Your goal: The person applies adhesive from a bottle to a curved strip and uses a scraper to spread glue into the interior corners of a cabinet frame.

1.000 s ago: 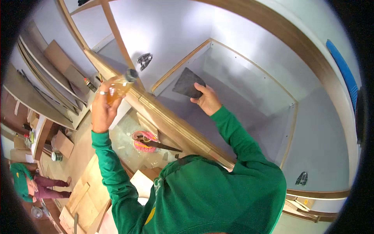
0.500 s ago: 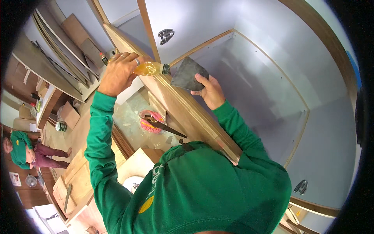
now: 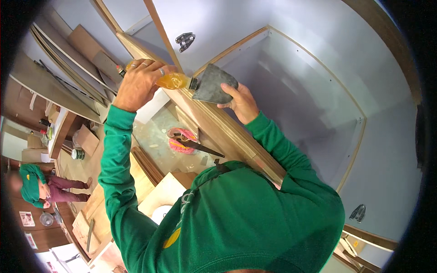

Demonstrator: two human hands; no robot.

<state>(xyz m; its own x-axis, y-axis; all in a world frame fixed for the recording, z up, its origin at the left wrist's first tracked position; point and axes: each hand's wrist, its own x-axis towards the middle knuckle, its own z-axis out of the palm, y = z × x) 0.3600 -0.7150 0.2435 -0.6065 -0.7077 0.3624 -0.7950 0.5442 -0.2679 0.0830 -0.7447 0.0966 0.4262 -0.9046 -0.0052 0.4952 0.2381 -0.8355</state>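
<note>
My left hand (image 3: 140, 86) is wrapped around a clear plastic bottle (image 3: 173, 81) of amber liquid. The bottle lies nearly sideways, its dark cap end pointing right. A flat, dark grey sheet piece (image 3: 213, 85) with a rounded corner is pinched between the thumb and fingers of my right hand (image 3: 241, 102). The cap end meets the left edge of this piece; whether liquid is coming out cannot be seen. Both are above the long wooden edge (image 3: 218, 111) of a cabinet panel.
A pale cabinet interior (image 3: 314, 104) opens on the right, with metal hinges (image 3: 185, 42) on its panels. Below on the floor are a pink bag (image 3: 182, 140) and a handsaw (image 3: 200, 146). Boards (image 3: 59, 68) lean at upper left. Another person (image 3: 50, 186) in green stands at far left.
My right hand has brought the grey piece slightly left, up to the bottle's cap end. The bottle stays tilted in my left hand. The whole view has shifted a little.
</note>
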